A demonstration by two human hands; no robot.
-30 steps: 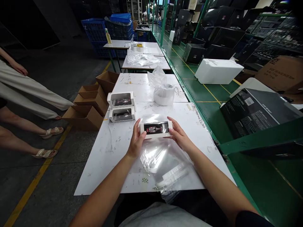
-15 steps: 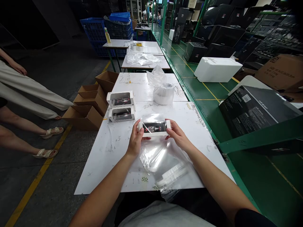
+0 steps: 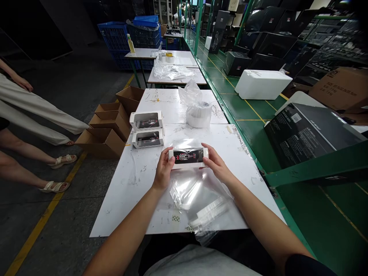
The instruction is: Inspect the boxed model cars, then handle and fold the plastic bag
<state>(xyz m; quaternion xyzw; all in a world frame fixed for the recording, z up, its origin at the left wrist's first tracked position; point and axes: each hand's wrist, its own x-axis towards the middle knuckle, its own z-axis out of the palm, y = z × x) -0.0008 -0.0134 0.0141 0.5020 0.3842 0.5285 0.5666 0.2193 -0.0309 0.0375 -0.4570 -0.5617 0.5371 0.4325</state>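
Note:
A small white box with a dark window and a model car inside [image 3: 188,156] is held level above the table. My left hand [image 3: 164,167] grips its left end, and my right hand [image 3: 216,163] grips its right end, thumbs on the front. Beneath and nearer to me lie clear plastic bags [image 3: 201,195] on the white table [image 3: 126,203]. Two similar windowed boxes, a farther one [image 3: 146,121] and a nearer one [image 3: 148,138], stand to the left. Behind the held box is a roll of clear plastic [image 3: 199,115].
Open cardboard boxes [image 3: 102,142] stand on the floor left of the table. Two people's legs show at the far left. A green metal beam [image 3: 319,163] and a large black box [image 3: 310,132] are at the right.
The held box has tilted slightly, showing its window and the car from a different angle. Both hands keep their grip, with fingers shifted a little.

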